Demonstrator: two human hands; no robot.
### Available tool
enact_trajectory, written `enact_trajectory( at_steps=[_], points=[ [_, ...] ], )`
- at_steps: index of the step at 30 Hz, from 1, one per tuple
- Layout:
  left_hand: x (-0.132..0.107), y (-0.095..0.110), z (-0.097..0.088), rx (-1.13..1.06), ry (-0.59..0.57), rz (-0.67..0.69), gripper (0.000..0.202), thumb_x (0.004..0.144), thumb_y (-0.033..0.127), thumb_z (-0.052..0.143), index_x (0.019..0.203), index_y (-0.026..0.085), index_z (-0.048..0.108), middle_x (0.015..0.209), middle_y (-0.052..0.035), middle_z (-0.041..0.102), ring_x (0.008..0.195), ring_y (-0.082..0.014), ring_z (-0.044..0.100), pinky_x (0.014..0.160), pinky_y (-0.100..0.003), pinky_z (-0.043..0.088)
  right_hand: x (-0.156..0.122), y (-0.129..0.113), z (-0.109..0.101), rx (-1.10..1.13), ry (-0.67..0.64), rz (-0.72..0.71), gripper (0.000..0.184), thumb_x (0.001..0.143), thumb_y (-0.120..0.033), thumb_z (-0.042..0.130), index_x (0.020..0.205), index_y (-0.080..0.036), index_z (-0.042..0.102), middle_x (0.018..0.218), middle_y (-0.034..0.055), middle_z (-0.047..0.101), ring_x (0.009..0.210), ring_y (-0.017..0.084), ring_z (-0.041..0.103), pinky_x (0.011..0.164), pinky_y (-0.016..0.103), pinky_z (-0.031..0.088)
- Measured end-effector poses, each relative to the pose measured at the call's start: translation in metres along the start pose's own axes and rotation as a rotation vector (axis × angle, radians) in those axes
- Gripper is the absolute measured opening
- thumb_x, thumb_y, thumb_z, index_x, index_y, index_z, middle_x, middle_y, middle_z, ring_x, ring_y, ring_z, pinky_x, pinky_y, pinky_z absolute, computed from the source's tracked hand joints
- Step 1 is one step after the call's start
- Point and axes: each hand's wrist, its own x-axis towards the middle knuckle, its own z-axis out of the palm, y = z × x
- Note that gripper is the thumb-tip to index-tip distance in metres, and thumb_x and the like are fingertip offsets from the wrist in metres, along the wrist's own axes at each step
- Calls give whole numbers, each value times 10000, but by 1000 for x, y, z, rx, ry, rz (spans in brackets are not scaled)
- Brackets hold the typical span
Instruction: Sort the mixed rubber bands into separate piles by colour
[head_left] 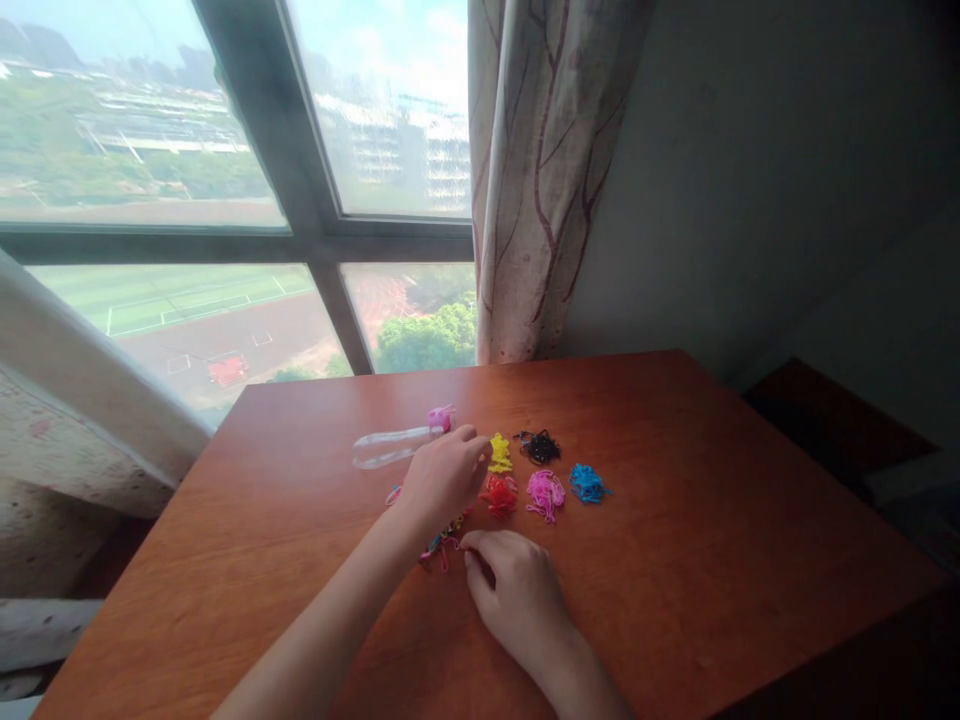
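Note:
My left hand (450,468) reaches across the mixed pile of small rubber bands (444,545), its bent fingertips beside the yellow rubber bands (500,453). Those fingers are closed, and whatever they hold is too small to make out. Nearer to me, my right hand (517,578) has thumb and forefinger pinched at a pink band on the mixed pile's right edge. Red rubber bands (499,496) lie between the two hands. Sorted heaps of pink bands (546,496), black bands (540,447) and blue bands (588,483) sit to the right. My left forearm partly covers the mixed pile.
A clear plastic container (386,448) lies on its side behind my left hand, with a pink piece (441,417) at its right end. The brown wooden table (675,580) stands against a window (322,240) with patterned curtains (547,180).

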Motion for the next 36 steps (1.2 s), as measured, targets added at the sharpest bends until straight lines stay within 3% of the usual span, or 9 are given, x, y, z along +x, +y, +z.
enact_trajectory(
  at_steps=[11,18,26,32,36],
  points=[
    [14,0,10,-26,-16,-41,217,909,241,486,896,238,702,921,-41,684,732,-180,660,580,-243,410,-1,2,3,-42,5,-10,228,844,-91,522,912,-253,666,803,-20,686,739,161,615,647,253,332],
    [7,-4,3,-48,-5,-58,199,904,238,492,883,231,690,922,-39,689,741,-177,654,596,-247,397,0,1,0,-38,-6,-13,226,850,-93,518,918,-255,659,821,-20,688,756,160,615,660,251,336],
    [-46,-19,-12,-99,22,-116,163,911,234,486,881,231,646,915,-19,695,813,-177,657,644,-243,403,-2,0,-1,-54,-8,-22,201,862,-105,527,909,-245,663,836,-17,702,774,152,631,680,236,359],
    [-100,-36,2,-207,26,-231,204,941,310,450,941,242,642,877,-6,700,747,-164,646,664,-249,432,-1,-4,-4,-74,-8,-20,215,875,-98,521,937,-246,665,834,-20,700,783,150,633,696,232,366],
    [-122,-41,12,-264,27,-248,205,932,317,459,944,257,655,883,-3,703,767,-164,653,675,-242,441,-2,-5,-1,-92,4,-26,170,865,-113,556,900,-246,657,789,-30,682,730,143,609,656,239,341]
  ],
)
